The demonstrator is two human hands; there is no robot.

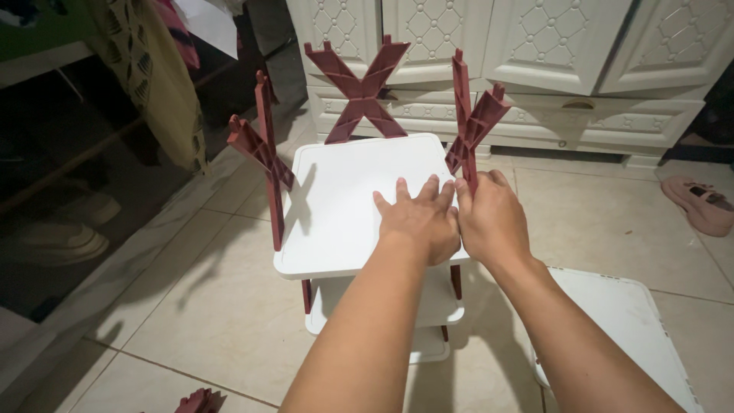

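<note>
Head view: left hand [419, 222] flat on white shelf [336, 206], grip empty; right hand [489, 218] beside it, grip state unclear, touching maroon cross brace [474, 126]; uneven push could tip rack.

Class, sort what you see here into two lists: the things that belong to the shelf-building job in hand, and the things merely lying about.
In the job:
left hand flat on the top white shelf panel
right hand at the right dark red X-shaped support
rear X-shaped support
left X-shaped support
spare white panel on the floor

Lying about:
pink slipper
white cabinet
hanging patterned cloth
</note>
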